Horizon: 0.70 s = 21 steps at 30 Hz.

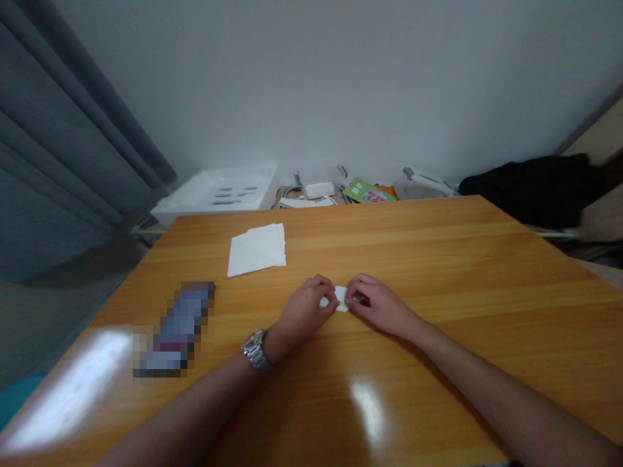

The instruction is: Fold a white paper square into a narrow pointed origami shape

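Note:
Between my two hands is a small folded piece of white paper [342,299], close above or on the wooden table [438,259]. My left hand [309,305], with a metal watch [256,351] on its wrist, pinches the paper's left side between thumb and fingers. On the opposite side, my right hand [377,303] grips the paper the same way. Fingers cover both ends of it, so its full shape is hidden. A stack of white paper sheets [257,249] lies farther off to the left.
At the left of the table lies a pixelated phone-like object [180,327]. Past the far edge are a white tray with slots [224,188], a green booklet [367,191], and a small white box [319,189]. Black cloth [530,188] sits at the right; a grey curtain [63,130] hangs left.

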### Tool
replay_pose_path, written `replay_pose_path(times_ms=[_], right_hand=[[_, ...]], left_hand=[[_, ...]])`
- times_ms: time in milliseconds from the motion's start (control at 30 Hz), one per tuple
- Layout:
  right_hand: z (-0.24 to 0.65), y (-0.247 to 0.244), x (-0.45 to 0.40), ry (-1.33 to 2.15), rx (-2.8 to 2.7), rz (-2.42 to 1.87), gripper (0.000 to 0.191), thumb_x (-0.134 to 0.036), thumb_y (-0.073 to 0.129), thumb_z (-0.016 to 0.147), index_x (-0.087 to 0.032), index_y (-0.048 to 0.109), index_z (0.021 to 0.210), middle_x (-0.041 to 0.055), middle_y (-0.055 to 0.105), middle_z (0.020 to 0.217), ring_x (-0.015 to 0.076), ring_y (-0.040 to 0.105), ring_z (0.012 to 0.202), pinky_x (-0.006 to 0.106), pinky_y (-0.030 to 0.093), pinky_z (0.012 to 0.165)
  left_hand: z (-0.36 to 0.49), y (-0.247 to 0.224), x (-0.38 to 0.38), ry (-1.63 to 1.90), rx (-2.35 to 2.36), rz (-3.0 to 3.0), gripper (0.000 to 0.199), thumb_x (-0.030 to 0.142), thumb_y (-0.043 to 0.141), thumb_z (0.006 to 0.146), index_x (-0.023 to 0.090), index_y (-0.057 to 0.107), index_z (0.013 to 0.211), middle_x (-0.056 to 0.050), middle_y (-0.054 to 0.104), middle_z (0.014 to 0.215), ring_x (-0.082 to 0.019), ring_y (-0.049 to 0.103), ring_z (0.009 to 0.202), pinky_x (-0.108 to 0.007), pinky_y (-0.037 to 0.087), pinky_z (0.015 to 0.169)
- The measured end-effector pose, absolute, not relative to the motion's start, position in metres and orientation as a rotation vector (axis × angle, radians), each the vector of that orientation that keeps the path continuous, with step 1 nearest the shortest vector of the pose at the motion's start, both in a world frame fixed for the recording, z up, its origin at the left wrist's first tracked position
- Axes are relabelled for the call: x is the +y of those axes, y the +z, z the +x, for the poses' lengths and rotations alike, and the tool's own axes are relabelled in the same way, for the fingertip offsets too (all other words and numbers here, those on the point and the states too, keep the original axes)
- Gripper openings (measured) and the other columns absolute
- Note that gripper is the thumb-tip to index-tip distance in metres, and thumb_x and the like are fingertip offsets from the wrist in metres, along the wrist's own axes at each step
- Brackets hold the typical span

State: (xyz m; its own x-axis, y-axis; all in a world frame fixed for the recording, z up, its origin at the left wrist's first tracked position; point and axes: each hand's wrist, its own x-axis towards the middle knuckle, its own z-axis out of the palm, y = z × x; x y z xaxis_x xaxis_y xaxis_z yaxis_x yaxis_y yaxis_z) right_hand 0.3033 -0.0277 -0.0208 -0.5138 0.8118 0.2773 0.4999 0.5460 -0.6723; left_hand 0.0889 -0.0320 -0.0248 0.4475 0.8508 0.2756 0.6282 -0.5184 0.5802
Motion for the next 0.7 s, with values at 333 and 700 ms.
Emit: replay_pose_path(times_ms=[333, 700], right_hand=[[0.2987, -0.02, -0.0286, 0.687, -2.163, -1.13, 0.012, -0.009, 0.063, 0.084, -0.019, 0.066, 0.079, 0.0039, 0.062, 0.085, 0.0181, 0.059, 0.078, 0.03, 0.047, 0.071], [0.2953, -0.0207, -0.0309, 0.674, -2.107, -1.207, 0.011, -0.01, 0.062, 0.087, -0.018, 0.062, 0.08, 0.0026, 0.057, 0.085, 0.0168, 0.057, 0.078, 0.029, 0.045, 0.069]], left_hand=[[0.0938, -0.0258, -0.0317, 0.795, 1.322, 2.269, 0.006, 0.015, 0.064, 0.086, 0.019, 0.064, 0.082, -0.004, 0.064, 0.094, -0.019, 0.063, 0.091, -0.033, 0.052, 0.087], [0.0964, -0.032, -0.0341, 0.849, 1.329, 2.282, 0.007, 0.014, 0.064, 0.086, 0.019, 0.062, 0.082, -0.004, 0.062, 0.093, -0.019, 0.061, 0.09, -0.033, 0.051, 0.087]])
